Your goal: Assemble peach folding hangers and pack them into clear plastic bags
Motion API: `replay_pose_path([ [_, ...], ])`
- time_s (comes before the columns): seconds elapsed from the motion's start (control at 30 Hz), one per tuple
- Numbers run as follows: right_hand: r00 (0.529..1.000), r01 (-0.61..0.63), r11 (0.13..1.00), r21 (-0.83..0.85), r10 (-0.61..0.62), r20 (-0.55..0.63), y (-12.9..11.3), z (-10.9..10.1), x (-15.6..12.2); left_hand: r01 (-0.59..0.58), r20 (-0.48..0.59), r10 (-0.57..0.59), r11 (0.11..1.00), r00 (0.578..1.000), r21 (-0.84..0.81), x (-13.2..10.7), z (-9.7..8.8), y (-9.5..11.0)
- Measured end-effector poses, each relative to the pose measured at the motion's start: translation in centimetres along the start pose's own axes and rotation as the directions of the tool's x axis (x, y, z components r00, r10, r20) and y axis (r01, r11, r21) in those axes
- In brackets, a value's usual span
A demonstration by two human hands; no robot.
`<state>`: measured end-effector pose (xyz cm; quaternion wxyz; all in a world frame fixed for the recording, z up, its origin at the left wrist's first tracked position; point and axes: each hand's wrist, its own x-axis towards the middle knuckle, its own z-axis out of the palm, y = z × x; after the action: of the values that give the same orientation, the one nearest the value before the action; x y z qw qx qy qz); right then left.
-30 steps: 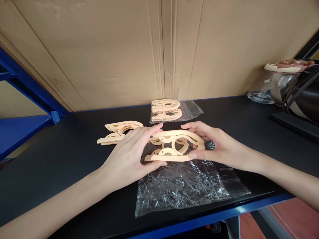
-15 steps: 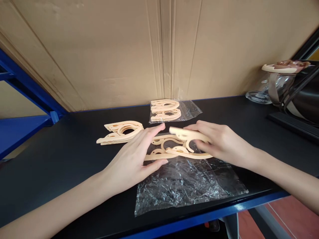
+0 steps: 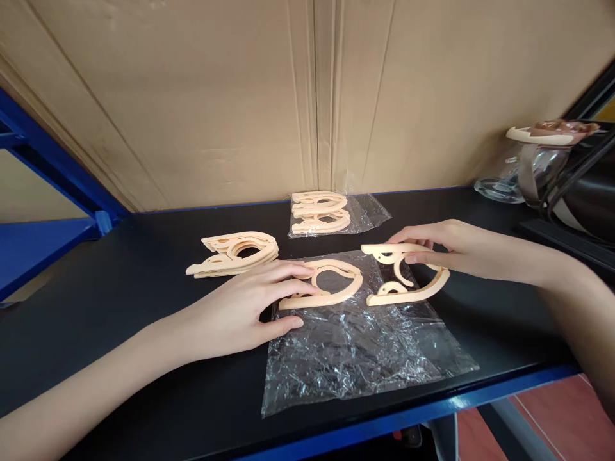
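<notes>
My left hand lies with its fingers spread over the left end of a beige folding hanger, folded up on a clear plastic bag. Between the thumb and fingers of my right hand is the upper arm of a second folding hanger, also folded, above the bag's right edge. Its hook curls inward between the two arms. A stack of folded hangers sits beyond my left hand, on the dark tabletop.
At the back, more folded hangers are inside another clear bag. A glass vessel and a black object stand at the right. Behind the tabletop rises a cardboard wall; a blue edge runs along the front.
My right hand has moved right with one hanger, which now lies apart from the other. My left hand has shifted slightly left and down, its fingers now on the remaining hanger.
</notes>
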<state>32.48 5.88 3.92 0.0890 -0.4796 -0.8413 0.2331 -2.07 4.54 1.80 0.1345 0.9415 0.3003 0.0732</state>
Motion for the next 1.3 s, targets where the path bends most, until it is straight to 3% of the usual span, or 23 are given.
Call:
replay_pose_path([
  [0.17,0.987,-0.163,0.986,-0.027,0.163,0.008,0.9,-0.9,-0.7,0.008,0.023,-0.009,1.0,1.0,0.004,-0.1,-0.2,0.1],
  [0.4,0.965,-0.256,0.965,-0.064,0.258,0.038,1.4,-1.3,-1.3,-0.004,0.034,0.004,1.0,0.999,0.003,0.0,-0.2,0.0],
  [0.57,0.966,-0.197,0.98,0.002,0.194,0.171,0.4,-1.0,-1.3,-0.003,0.051,0.003,1.0,0.999,0.016,-0.1,-0.4,0.1],
  [0.73,0.968,-0.139,0.989,0.043,0.127,0.218,-0.9,-0.6,-1.2,0.0,0.069,-0.002,1.0,0.998,0.027,-0.2,-0.3,0.1],
  [0.87,0.979,-0.195,0.981,-0.021,0.196,0.064,-1.2,-0.1,-1.1,0.012,0.071,-0.014,1.0,0.997,0.024,-0.2,-0.3,0.0],
  [0.97,0.984,-0.178,0.981,-0.076,0.176,-0.041,-1.0,0.1,-1.1,0.014,0.089,-0.016,0.999,0.996,0.029,-0.2,-0.4,0.0],
  [1.17,0.981,-0.141,0.99,-0.005,0.14,0.136,-0.9,0.6,-0.7,0.013,0.097,-0.014,1.0,0.995,0.01,-0.1,-0.5,0.1],
  [1.3,0.979,-0.13,0.991,0.014,0.126,0.16,-1.1,1.4,-0.2,0.022,0.107,-0.023,1.0,0.994,0.011,-0.2,-0.5,0.1],
])
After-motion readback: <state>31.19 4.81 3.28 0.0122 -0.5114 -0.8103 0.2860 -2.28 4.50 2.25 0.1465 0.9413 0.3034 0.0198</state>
